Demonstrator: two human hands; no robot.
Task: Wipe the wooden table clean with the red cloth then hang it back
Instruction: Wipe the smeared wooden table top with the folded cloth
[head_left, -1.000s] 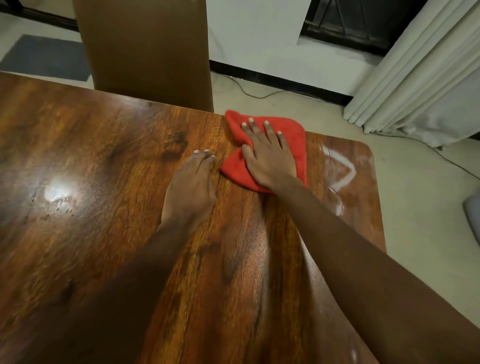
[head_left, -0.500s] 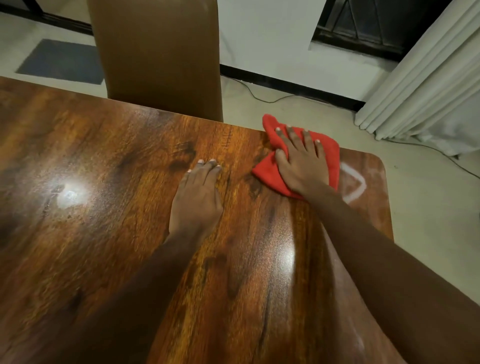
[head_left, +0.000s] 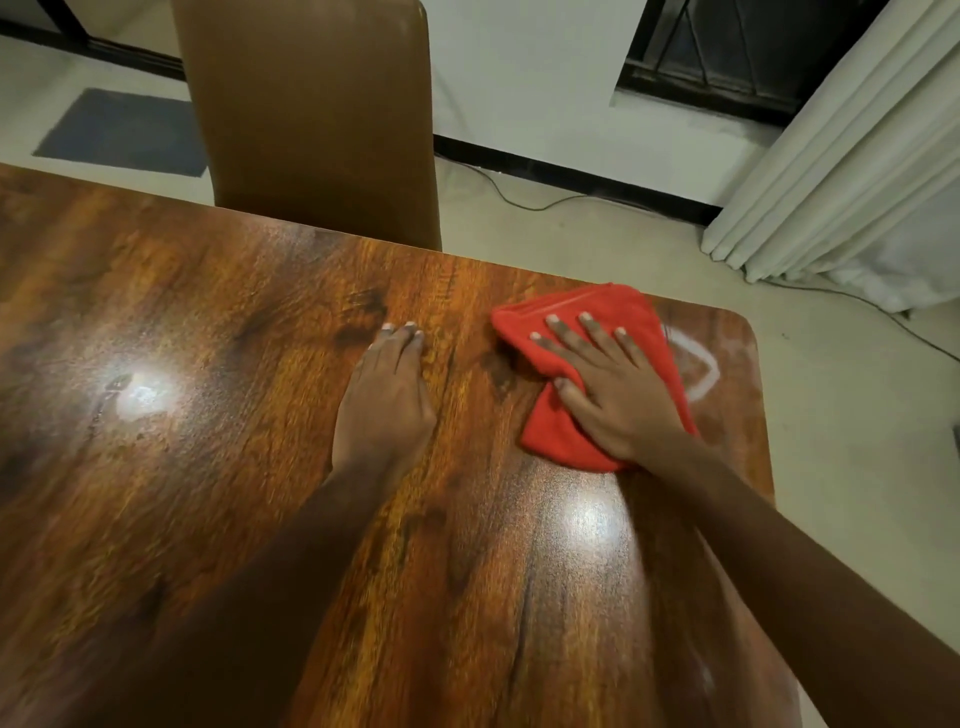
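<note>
Wooden table (head_left: 218, 467), glossy and dark-grained, filling most of the view from 6 up to 12 o'clock. Brown chair back (head_left: 311, 119) standing just behind its far edge at 11 o'clock. White curtain (head_left: 852, 171) hanging at 2 o'clock. Red cloth (head_left: 597, 312), folded, lying flat on the table near the rounded corner at 1 o'clock. Right hand (head_left: 618, 400) pressed flat on the cloth, fingers spread (not gripping). Left hand (head_left: 384, 405) flat on bare wood at 12 o'clock, fingers together, holding nothing. White smear (head_left: 701, 364) just beside the cloth, toward 2 o'clock.
</note>
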